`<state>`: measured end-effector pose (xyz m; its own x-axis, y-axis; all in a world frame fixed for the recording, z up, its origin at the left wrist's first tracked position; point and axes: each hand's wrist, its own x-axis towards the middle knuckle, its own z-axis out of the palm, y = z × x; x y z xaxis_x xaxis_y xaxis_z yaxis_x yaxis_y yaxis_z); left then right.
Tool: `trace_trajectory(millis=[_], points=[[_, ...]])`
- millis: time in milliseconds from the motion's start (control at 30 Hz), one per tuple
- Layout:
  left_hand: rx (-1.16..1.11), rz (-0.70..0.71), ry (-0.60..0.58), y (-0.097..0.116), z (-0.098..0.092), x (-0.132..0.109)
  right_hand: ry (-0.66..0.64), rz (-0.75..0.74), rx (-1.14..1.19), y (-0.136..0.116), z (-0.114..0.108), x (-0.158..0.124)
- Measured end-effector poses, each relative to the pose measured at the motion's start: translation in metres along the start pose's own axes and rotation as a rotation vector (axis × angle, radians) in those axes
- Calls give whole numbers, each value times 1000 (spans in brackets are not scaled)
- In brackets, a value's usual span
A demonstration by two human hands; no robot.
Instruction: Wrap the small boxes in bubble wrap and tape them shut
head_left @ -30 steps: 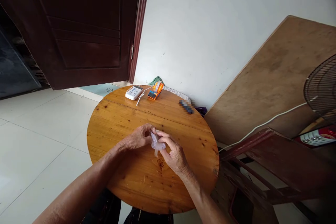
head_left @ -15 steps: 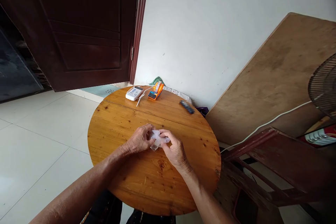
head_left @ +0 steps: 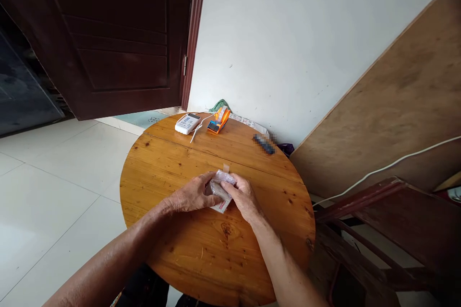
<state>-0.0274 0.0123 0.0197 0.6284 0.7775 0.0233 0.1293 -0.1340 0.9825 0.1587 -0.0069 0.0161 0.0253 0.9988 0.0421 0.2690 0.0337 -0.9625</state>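
Just right of the left hand (head_left: 194, 193), a bubble-wrap packet (head_left: 219, 191)
Left hand clamps its side; its clear strip (head_left: 225, 168) has swung to the far end, apparently unstuck; right hand (head_left: 244, 196) clamps opposite, thumb on top.

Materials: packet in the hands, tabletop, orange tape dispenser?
Packet: thin plastic, probably bubble wrap; translucent, with a dimpled surface and small glints. Contents unclear.
Tabletop: wood, or a wood-look surface, apparently varnished; knots, grain and a soft sheen show.
Orange tape dispenser: likely moulded plastic; even, saturated colour, but small in view.
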Motion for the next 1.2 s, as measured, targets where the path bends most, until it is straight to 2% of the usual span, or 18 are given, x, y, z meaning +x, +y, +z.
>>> trace_trajectory(millis=[167, 367, 533, 700, 900, 1200], points=[[-166, -14, 112, -23, 4, 9, -66, -40, 13, -7, -3, -3], [-278, -30, 122, -17, 5, 10, -48, -52, -19, -5, -5, -10], [-233, -50, 148, -12, 5, 7, -75, -59, -11, -3, -4, -13], [-104, -22, 181, -17, 7, 6, -49, -64, -39, -2, -4, -14], [-187, 23, 171, -23, 10, 11, 13, -88, -78, 1, -3, -13], [-220, 48, 167, -28, 13, 13, 30, -19, 73, -6, 1, -2]])
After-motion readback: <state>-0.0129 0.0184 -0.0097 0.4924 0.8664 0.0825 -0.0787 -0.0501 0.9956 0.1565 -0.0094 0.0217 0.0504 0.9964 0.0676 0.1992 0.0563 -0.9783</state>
